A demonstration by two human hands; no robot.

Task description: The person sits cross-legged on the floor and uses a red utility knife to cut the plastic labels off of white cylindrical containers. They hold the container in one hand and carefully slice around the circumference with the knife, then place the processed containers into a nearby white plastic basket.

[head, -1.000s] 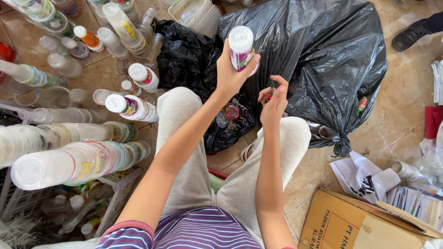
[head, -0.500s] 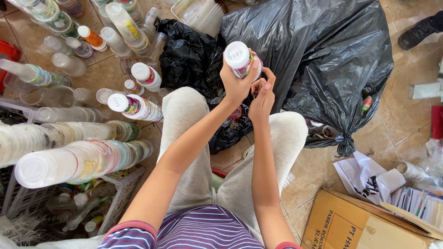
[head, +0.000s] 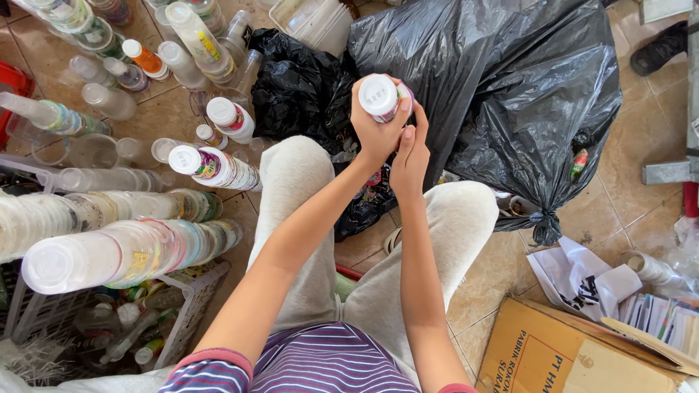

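I sit with my knees up. My left hand (head: pixel 373 129) grips a small plastic bottle (head: pixel 384 96) with a white cap and a colourful label, held upright above my knees. My right hand (head: pixel 412 154) presses against the bottle's lower side, fingers on the label. Whether it grips the label or only touches it is hidden by the fingers. A large black rubbish bag (head: pixel 502 87) lies just beyond both hands.
Tall stacks of clear plastic cups (head: pixel 109 251) lie at the left over a white basket (head: pixel 191 306). Several capped bottles (head: pixel 218 166) stand on the tiled floor. A cardboard box (head: pixel 568 356) and crumpled paper (head: pixel 582 273) sit at the lower right.
My right hand has come up from beside the bottle and now lies against it. Both hands and the bottle have shifted slightly lower and closer together.
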